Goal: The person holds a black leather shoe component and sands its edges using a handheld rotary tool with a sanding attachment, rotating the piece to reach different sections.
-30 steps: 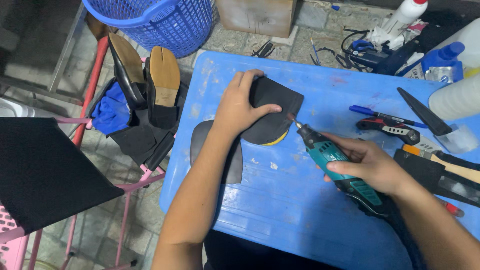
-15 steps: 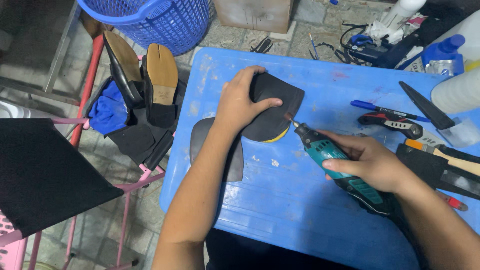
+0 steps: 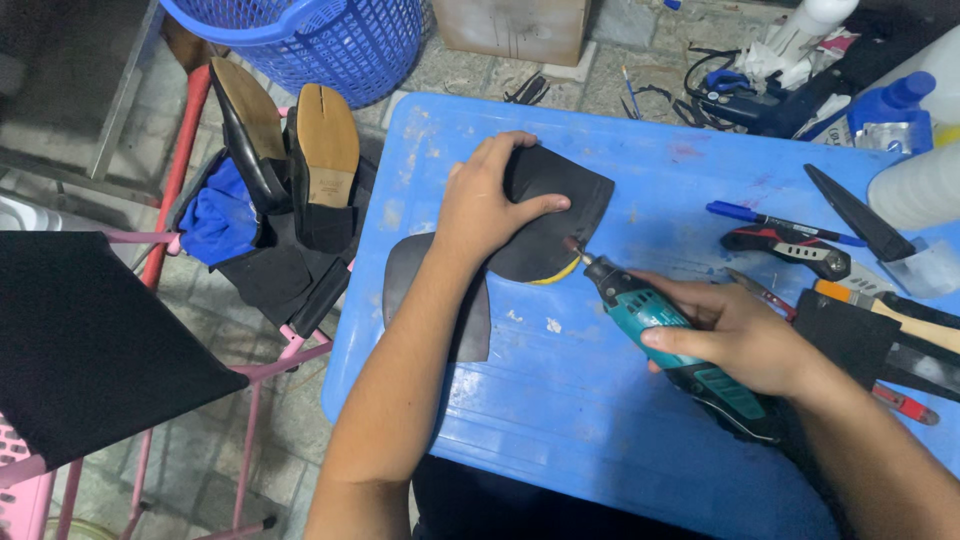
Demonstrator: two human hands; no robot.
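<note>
My left hand (image 3: 483, 204) presses flat on a black rubber sole piece (image 3: 560, 210) with a thin yellow edge, lying on the blue plastic table (image 3: 560, 420). My right hand (image 3: 735, 335) grips a teal and black rotary tool (image 3: 670, 345). Its small grinding tip touches the sole piece's lower right edge. A second black sole piece (image 3: 440, 295) lies under my left forearm.
A blue pen (image 3: 770, 217), a utility knife (image 3: 790, 250), black blades, a brush and white bottles (image 3: 920, 185) crowd the table's right side. To the left a pink rack holds a pair of shoes (image 3: 290, 160), sole up. A blue basket (image 3: 310, 35) stands behind.
The rotary tool's tip has stayed at the sole piece's lower right edge, shifting only slightly. Both hands keep their holds.
</note>
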